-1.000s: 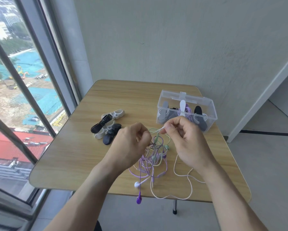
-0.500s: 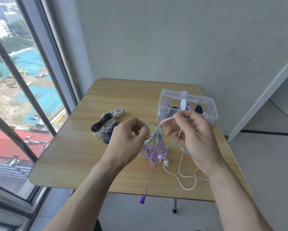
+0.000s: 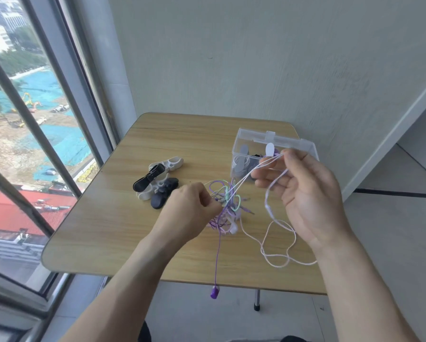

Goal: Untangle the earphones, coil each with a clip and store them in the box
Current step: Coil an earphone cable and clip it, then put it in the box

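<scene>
A tangle of purple, mint and white earphone cables [image 3: 228,206] hangs just above the wooden table [image 3: 123,218]. My left hand [image 3: 191,211] pinches the knot at its left side. My right hand [image 3: 305,191] is raised to the right and pinches a white cable [image 3: 253,171] pulled taut out of the tangle, its loose length [image 3: 278,243] looping down onto the table. A purple plug [image 3: 214,292] dangles below the table's front edge. The clear plastic box [image 3: 251,141] stands at the back right, partly behind my right hand, with coiled earphones and clips inside.
A pile of black, white and grey cable clips [image 3: 157,183] lies on the table left of the tangle. A wall runs close behind the table and a tall window stands on the left. The table's front edge is near my forearms.
My right hand has risen and moved right, drawing the white cable further out of the tangle. The tangle lifted with it and the purple plug now hangs lower off the front edge.
</scene>
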Demonstrator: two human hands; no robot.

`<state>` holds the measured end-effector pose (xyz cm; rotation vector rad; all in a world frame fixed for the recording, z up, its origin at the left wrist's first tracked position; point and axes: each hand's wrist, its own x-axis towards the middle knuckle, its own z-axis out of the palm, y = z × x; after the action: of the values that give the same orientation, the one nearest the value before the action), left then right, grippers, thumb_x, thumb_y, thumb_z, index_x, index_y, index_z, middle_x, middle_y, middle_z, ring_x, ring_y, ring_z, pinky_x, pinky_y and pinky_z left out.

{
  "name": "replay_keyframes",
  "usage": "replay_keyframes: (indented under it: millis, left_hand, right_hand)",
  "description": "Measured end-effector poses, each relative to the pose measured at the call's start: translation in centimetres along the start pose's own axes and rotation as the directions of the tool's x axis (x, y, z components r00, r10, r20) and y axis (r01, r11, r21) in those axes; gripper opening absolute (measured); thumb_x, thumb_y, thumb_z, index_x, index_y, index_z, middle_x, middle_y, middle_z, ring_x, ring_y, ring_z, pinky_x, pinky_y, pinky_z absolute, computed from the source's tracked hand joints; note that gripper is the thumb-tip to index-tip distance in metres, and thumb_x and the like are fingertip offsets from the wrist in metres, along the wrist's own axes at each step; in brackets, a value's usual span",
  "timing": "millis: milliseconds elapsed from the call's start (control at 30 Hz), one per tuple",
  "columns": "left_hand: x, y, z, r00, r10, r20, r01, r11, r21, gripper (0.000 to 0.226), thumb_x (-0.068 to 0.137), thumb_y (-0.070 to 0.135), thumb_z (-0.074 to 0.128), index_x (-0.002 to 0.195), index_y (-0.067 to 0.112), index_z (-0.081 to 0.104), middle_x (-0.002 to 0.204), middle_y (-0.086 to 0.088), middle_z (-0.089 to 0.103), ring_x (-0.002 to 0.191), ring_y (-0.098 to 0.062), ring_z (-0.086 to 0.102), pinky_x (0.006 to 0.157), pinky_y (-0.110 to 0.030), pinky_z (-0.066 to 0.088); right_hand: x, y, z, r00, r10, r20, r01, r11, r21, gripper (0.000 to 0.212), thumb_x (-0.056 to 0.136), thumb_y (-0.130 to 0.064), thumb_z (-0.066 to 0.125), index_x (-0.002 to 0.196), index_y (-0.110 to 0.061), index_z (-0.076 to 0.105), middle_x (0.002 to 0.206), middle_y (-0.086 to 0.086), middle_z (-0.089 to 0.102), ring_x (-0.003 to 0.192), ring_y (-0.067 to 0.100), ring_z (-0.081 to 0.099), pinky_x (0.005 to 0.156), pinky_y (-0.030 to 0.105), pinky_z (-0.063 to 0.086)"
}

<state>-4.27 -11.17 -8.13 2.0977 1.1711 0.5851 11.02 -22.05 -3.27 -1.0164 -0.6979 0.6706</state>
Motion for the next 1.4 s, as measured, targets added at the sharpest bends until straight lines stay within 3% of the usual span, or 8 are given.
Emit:
replay_keyframes:
  millis: [167, 367, 533, 700, 1000, 1167, 1300, 1400]
  left_hand:
    - [0.5, -0.1, -0.6, 0.996, -0.089, -0.019, 0.089, 0.996, -0.001, 0.018, 0.08, 0.032, 0.07, 0.072, 0.018, 0.062, 0.07, 0.002, 0.069, 0.06, -0.013, 0.055, 0.052, -0.023, 0.04]
    - [-0.4, 0.9, -0.5, 0.939, 0.344, -0.003, -0.34, 0.925, -0.173, 0.035, 0.075, 0.011, 0.062, 0.105, 0.029, 0.066, 0.097, 0.015, 0.068, 0.094, -0.005, 0.062, 0.073, -0.012, 0.041]
    - [-0.8, 1.0, 0.5, 0.923, 0.384, 0.031, -0.377, 0.916, -0.135, 0.011, 0.088, 0.019, 0.071, 0.083, 0.029, 0.07, 0.081, 0.019, 0.069, 0.089, 0.007, 0.057, 0.074, -0.006, 0.037]
    - [-0.5, 0.4, 0.6, 0.93, 0.35, 0.111, -0.343, 0.936, -0.077, 0.005, 0.085, 0.03, 0.077, 0.089, 0.032, 0.074, 0.078, 0.02, 0.068, 0.087, 0.008, 0.054, 0.072, -0.004, 0.035]
    - [-0.8, 0.7, 0.5, 0.916, 0.396, 0.061, -0.4, 0.912, 0.093, 0.008, 0.084, 0.031, 0.073, 0.079, 0.029, 0.068, 0.074, 0.022, 0.061, 0.087, -0.005, 0.053, 0.086, -0.028, 0.041]
    - [-0.7, 0.9, -0.1, 0.95, 0.312, -0.029, -0.313, 0.943, -0.115, 0.009, 0.088, 0.021, 0.071, 0.079, 0.022, 0.068, 0.072, 0.02, 0.066, 0.077, 0.003, 0.061, 0.069, -0.009, 0.043]
    - [-0.6, 0.8, 0.0, 0.938, 0.342, -0.063, -0.346, 0.933, -0.1, 0.01, 0.084, 0.015, 0.073, 0.078, 0.022, 0.069, 0.068, 0.014, 0.065, 0.067, -0.005, 0.059, 0.062, -0.015, 0.044]
    - [-0.6, 0.4, 0.3, 0.941, 0.335, 0.038, -0.331, 0.94, -0.085, 0.013, 0.089, 0.01, 0.066, 0.082, 0.021, 0.065, 0.068, 0.01, 0.066, 0.063, -0.004, 0.06, 0.06, -0.018, 0.045]
  right_hand:
    - [-0.2, 0.2, 0.1, 1.0, -0.002, -0.009, 0.003, 0.993, 0.117, 0.021, 0.105, -0.012, 0.041, 0.092, -0.007, 0.056, 0.081, 0.011, 0.073, 0.075, 0.03, 0.072, 0.067, 0.036, 0.056]
    - [-0.4, 0.9, 0.4, 0.997, 0.066, 0.039, -0.067, 0.997, 0.038, 0.025, 0.107, -0.016, 0.04, 0.098, 0.002, 0.056, 0.087, 0.016, 0.071, 0.087, 0.04, 0.073, 0.076, 0.044, 0.056]
    - [-0.5, 0.9, 0.9, 0.995, 0.083, 0.055, -0.085, 0.996, 0.033, 0.025, 0.107, -0.016, 0.039, 0.097, 0.002, 0.054, 0.076, 0.009, 0.069, 0.077, 0.036, 0.072, 0.071, 0.043, 0.057]
    - [0.0, 0.3, 0.1, 0.998, 0.012, -0.058, -0.007, 0.996, 0.089, 0.026, 0.106, -0.013, 0.041, 0.085, -0.011, 0.056, 0.068, 0.003, 0.062, 0.056, 0.027, 0.063, 0.062, 0.035, 0.055]
    - [-0.2, 0.7, 0.5, 0.992, 0.104, -0.066, -0.084, 0.963, 0.256, 0.028, 0.106, -0.013, 0.043, 0.082, -0.009, 0.056, 0.073, 0.01, 0.054, 0.057, 0.024, 0.054, 0.062, 0.045, 0.057]
    - [-0.3, 1.2, 0.0, 0.98, 0.197, -0.003, -0.193, 0.956, -0.22, 0.022, 0.101, -0.009, 0.053, 0.08, -0.009, 0.057, 0.062, 0.002, 0.047, 0.054, 0.015, 0.036, 0.046, 0.028, 0.032]
    - [-0.9, 2.4, 0.4, 0.964, 0.248, 0.093, -0.136, 0.765, -0.629, 0.007, 0.093, -0.021, 0.069, 0.096, -0.015, 0.066, 0.06, -0.015, 0.058, 0.051, 0.002, 0.048, 0.055, 0.02, 0.04]
    - [-0.9, 2.8, 0.2, 0.949, 0.239, 0.205, 0.038, 0.56, -0.828, 0.023, 0.085, -0.029, 0.078, 0.104, -0.031, 0.065, 0.067, -0.028, 0.059, 0.053, -0.001, 0.051, 0.055, 0.011, 0.038]
